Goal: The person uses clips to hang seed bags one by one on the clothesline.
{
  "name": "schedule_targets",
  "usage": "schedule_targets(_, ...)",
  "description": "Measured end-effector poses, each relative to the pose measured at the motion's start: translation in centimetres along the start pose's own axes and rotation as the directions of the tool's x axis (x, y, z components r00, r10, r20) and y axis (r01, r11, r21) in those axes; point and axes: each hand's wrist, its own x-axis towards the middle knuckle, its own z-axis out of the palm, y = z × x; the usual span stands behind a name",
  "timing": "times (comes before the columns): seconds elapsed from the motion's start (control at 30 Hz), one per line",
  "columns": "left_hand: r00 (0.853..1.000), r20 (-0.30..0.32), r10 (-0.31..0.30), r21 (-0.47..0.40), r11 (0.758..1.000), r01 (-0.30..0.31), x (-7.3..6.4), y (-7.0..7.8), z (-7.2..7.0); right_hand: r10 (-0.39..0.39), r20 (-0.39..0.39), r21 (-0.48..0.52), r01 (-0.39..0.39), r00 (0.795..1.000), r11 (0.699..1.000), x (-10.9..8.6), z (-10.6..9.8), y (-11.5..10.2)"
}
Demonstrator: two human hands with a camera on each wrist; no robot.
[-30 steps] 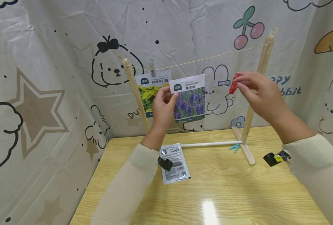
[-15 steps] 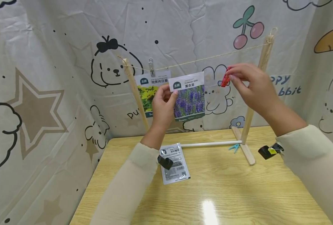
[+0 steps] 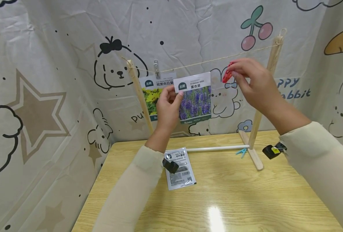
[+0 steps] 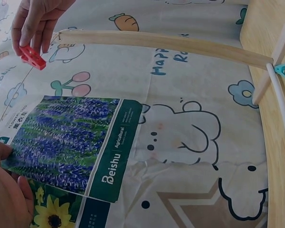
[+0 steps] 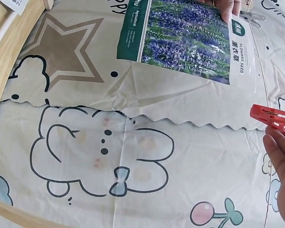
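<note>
We've just brought the red clip (image 3: 227, 74), pinched in our R hand (image 3: 254, 80), up closer to the string (image 3: 200, 63), w/ our L hand (image 3: 168, 111) pinching the lavender pkt (image 3: 196, 101) below the string, so joining them looks nearer, tho not done yet.

the held packet (image 3: 195, 102) right of the hanging packet (image 3: 152, 96) — third packet (image 3: 185, 176) on table (image 3: 232, 190)

One clip (image 3: 227, 76) is red, the front packet (image 3: 196, 101) purple-flowered and green-banded
</note>
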Motion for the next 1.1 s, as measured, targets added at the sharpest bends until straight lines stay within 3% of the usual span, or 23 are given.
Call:
schedule_targets(0.4, 1.000, -0.008, -0.010, -0.014, 1.000, 0.010, 0.4, 0.2, 0.2, -0.015, -0.030, -0.019, 0.015, 0.999, 1.000, 1.9, 0.4, -0.8)
schedule_targets(1.1, 1.000, -0.003, 0.012, -0.031, 0.999, -0.013, 0.9, 0.2, 0.5, -0.003, 0.024, -0.026, 0.003, 1.000, 1.000, 5.0, 0.7, -2.0)
